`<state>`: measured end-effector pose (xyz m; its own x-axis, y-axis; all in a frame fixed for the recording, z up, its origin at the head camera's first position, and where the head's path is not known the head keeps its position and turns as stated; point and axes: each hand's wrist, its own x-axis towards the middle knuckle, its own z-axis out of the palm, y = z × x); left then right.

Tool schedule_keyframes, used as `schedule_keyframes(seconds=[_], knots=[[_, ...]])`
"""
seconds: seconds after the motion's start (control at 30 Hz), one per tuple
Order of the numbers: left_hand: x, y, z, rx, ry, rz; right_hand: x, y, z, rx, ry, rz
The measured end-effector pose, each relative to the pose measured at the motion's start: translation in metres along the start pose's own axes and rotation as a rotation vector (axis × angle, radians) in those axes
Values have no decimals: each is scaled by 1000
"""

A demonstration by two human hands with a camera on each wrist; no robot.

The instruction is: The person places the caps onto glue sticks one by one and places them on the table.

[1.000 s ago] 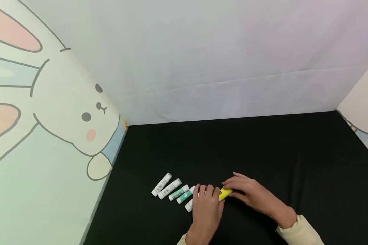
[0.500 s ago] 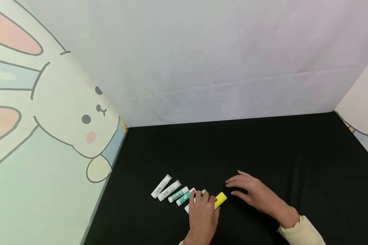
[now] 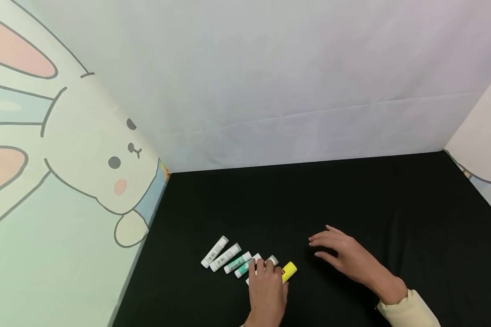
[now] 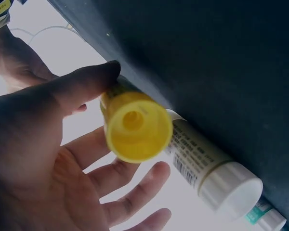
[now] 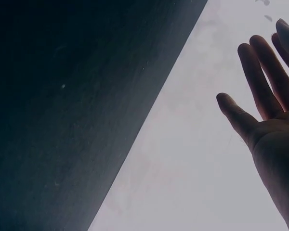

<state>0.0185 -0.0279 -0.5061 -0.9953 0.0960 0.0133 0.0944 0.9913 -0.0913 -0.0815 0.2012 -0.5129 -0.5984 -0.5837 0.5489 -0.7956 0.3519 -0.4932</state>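
My left hand [image 3: 266, 293] pinches a yellow glue stick [image 3: 288, 271] between thumb and fingers, low over the black table. In the left wrist view the hollow end of this yellow tube faces the camera, with the thumb on its side. Beside it lies a white glue stick [image 4: 197, 154], mostly covered by the left hand in the head view. Farther left, two green-and-white glue sticks [image 3: 237, 263] and two white ones [image 3: 214, 252] form a slanted row. Off to the right, my right hand [image 3: 348, 256] hovers above the cloth with loosely bent fingers, holding nothing.
Black cloth [image 3: 311, 195] covers the table. A pale wall sheet [image 3: 294, 91] rises at its back edge, and a rabbit-print panel [image 3: 86, 150] stands along the left. Another printed panel [image 3: 483, 136] borders the right side.
My right hand has let go of the yellow glue stick and moved away to the right. The left hand, still holding it, has shifted slightly left and nearer the body.
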Motion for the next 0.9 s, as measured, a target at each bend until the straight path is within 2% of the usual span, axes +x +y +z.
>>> schedule_keyframes(seconds=[0.2, 0.6, 0.9], knots=[[1, -4, -1, -15, -58, -26, -2, 2, -3, -20, 10, 7], [-2, -7, 0, -36, 13, -14, -10, 10, -16, -77, 36, 65], [-3, -7, -2, 6, 14, -34, -16, 19, -26, -109, 66, 106]])
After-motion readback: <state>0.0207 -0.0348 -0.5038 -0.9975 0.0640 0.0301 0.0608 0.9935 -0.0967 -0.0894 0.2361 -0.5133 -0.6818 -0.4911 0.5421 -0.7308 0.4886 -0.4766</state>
